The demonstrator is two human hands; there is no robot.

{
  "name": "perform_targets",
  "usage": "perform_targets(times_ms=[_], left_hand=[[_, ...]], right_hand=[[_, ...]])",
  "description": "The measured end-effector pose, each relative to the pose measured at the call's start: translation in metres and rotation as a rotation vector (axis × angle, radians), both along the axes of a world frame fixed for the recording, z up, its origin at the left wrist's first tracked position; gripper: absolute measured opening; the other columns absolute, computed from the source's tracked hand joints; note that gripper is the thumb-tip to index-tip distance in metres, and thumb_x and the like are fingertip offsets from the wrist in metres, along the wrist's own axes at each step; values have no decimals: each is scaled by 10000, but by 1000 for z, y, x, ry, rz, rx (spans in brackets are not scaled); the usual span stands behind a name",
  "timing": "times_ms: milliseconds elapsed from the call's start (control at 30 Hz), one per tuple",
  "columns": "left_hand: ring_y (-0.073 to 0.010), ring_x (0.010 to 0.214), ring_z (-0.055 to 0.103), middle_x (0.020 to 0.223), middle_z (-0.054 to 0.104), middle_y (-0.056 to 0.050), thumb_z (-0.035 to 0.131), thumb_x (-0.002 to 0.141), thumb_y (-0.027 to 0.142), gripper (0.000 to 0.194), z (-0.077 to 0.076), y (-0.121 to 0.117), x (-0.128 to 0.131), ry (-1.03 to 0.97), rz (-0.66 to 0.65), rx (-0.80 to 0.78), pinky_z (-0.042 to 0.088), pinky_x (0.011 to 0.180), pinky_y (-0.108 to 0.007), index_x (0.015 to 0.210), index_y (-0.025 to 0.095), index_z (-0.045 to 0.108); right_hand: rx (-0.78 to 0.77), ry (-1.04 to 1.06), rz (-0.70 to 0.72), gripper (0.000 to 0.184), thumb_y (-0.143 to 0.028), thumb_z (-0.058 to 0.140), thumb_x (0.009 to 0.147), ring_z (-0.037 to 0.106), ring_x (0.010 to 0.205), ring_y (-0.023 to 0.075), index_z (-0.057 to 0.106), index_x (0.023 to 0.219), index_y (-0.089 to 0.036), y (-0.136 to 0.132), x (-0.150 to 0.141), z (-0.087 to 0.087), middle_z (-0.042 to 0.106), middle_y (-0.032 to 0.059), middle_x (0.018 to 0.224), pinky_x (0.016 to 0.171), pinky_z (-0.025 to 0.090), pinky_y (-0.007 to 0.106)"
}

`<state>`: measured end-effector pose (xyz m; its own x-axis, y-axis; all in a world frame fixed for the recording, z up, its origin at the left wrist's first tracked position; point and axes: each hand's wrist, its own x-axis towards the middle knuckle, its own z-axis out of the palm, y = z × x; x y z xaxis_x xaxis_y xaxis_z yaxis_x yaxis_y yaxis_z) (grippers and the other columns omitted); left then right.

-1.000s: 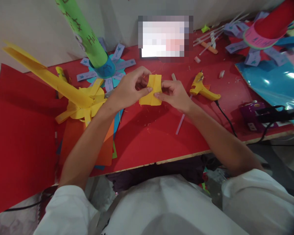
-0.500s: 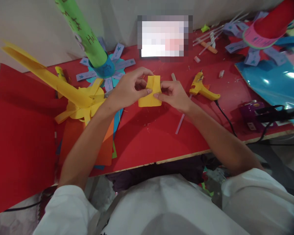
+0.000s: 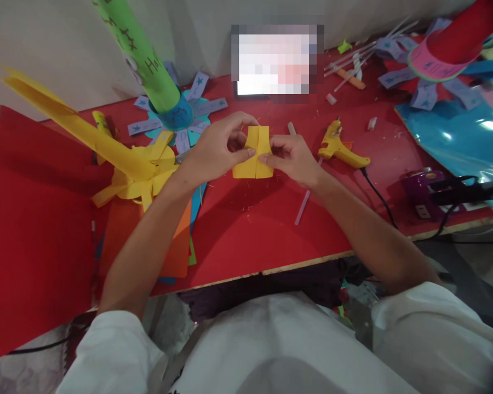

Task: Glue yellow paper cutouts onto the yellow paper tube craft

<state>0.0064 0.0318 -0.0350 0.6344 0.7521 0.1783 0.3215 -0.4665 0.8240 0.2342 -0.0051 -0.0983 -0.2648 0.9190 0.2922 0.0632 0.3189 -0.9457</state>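
Note:
Between both hands, above the red table, is a piece of folded yellow paper (image 3: 253,168) with a vertical seam down its middle. My left hand (image 3: 222,142) pinches it from the left, thumb on the front and fingers behind. On the other side my right hand (image 3: 294,157) grips it the same way, its thumb close to the seam. The fingertips behind the paper are hidden. Right of my right hand lies a yellow glue gun (image 3: 342,148), and a glue stick (image 3: 302,207) lies partly under the right wrist.
A yellow paper flower shape (image 3: 127,169) and orange sheets (image 3: 172,254) are at left, beside an upright red board (image 3: 36,230). Behind stand a green paper tube (image 3: 148,65) and a blurred-out screen (image 3: 271,63). A purple device (image 3: 421,191) and blue sheet (image 3: 443,142) are at right.
The yellow paper's two halves have shifted: its right part sits slightly farther right and the middle seam now shows straight down to the lower edge. Both hands keep their hold.

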Motion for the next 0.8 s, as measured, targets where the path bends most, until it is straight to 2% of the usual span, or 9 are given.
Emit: perform_targets(times_ms=[500, 633, 800], left_hand=[[-229, 1017, 773, 1099, 774, -47, 823, 852, 243, 456, -13, 0, 5, -83, 31, -55, 637, 915, -382, 1280, 236, 668], [-247, 1063, 767, 1094, 767, -41, 825, 839, 213, 451, -14, -1, 6, -94, 48, -73, 632, 960, -412, 1263, 244, 676], [-234, 1057, 760, 1127, 764, -39, 812, 839, 195, 463, -12, -2, 7, -86, 50, -65, 618, 962, -395, 1278, 240, 671]], right_hand=[[5, -17, -18, 479, -720, 879, 820, 636, 779, 191, 758, 818, -257, 0, -1, 1, 698, 4, 821, 725, 573, 356], [0, -22, -20, 483, -726, 881, 816, 633, 787, 197, 752, 822, -261, -1, -1, 1, 690, 4, 825, 747, 573, 372], [-13, -25, -27, 494, -740, 838, 851, 620, 792, 197, 761, 858, -252, -1, -1, 0, 705, 13, 849, 753, 552, 379]])
